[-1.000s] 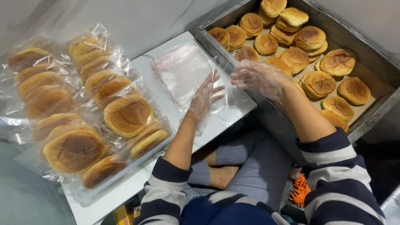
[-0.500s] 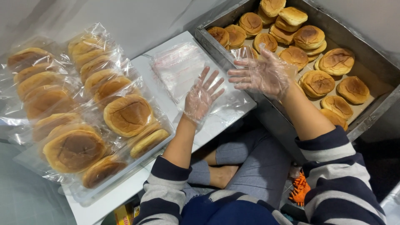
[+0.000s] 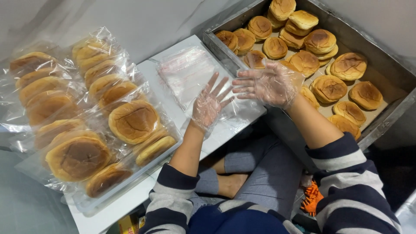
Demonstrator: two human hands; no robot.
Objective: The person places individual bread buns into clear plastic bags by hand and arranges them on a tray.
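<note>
Left hand (image 3: pixel 209 103), gloved, has lifted off the stack of clear bags (image 3: pixel 190 73) and now hovers above it, fingers spread, empty. Right hand (image 3: pixel 268 84), gloved, open, has drawn back from the bun tray (image 3: pixel 381 69) toward it. Bags lie flat on the white board (image 3: pixel 149 71).

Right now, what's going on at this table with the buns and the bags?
A seated person in a striped sweater holds both hands, in thin clear plastic gloves, open above a stack of empty clear bags on a white board. The left hand hovers over the bags; the right hand is at the edge of a metal tray of loose buns. Neither holds anything. Bagged buns are piled at the left.
</note>
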